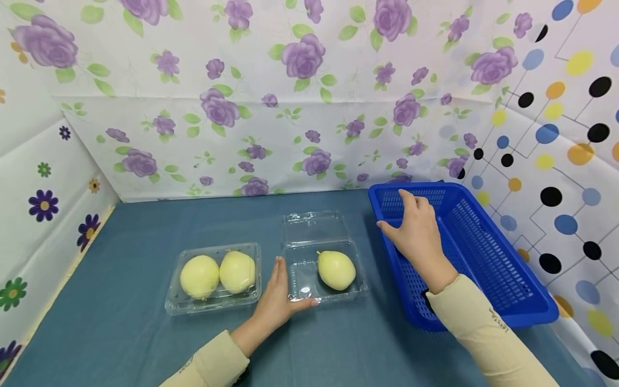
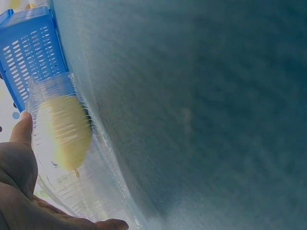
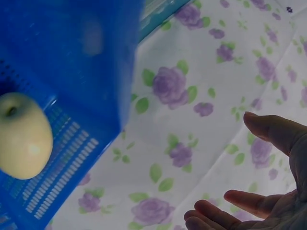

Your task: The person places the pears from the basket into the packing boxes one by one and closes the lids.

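Observation:
My left hand (image 1: 276,302) rests at the near left corner of a clear plastic clamshell box (image 1: 302,274), fingers and thumb extended along its sides. The box's lid (image 1: 314,228) is folded back, and one pale yellow pear (image 1: 337,270) lies in its right half. In the left wrist view the same pear (image 2: 67,132) shows through the ribbed wall. My right hand (image 1: 417,228) hovers over the left side of a blue plastic basket (image 1: 483,236), thumb and fingers spread, holding nothing. Another pear (image 3: 24,136) sits inside the basket in the right wrist view; the head view hides it.
Left of my left hand stands a second clear box (image 1: 174,301) with two pears (image 1: 199,277) inside. A blue-green cloth (image 1: 130,269) covers the table. Flower-printed sheeting (image 1: 271,134) rises behind it, and dotted sheeting (image 1: 566,177) borders the basket's right side.

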{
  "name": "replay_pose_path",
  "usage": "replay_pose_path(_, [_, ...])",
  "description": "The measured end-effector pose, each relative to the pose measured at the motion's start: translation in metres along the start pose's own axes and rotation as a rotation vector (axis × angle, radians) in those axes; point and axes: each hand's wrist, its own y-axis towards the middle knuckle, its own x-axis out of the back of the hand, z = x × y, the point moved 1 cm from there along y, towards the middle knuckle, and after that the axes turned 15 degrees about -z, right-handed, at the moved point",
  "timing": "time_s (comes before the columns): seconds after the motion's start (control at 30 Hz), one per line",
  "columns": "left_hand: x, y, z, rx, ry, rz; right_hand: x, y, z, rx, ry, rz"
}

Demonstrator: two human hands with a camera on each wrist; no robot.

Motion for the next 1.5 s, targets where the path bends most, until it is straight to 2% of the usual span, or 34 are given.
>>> replay_pose_path(0.2, [0.001,0.000,0.000,0.002,-0.007,0.002,0.000,0.006,-0.017,-0.037,-0.021,0.022])
replay_pose_path(0.53, [0.001,-0.001,0.000,0.015,-0.021,0.014,-0.013,0.012,-0.046,-0.073,-0.053,0.050])
replay_pose_path(0.87, [0.002,-0.003,0.000,0.017,-0.043,0.015,-0.026,0.017,-0.079,-0.111,-0.059,0.127])
replay_pose_path(1.2, [0.002,-0.002,0.001,0.007,-0.043,0.010,-0.034,0.018,-0.100,-0.110,-0.092,0.151])
replay_pose_path(1.5, [0.002,-0.003,0.000,0.010,-0.046,0.006,-0.042,0.026,-0.115,-0.110,-0.122,0.246])
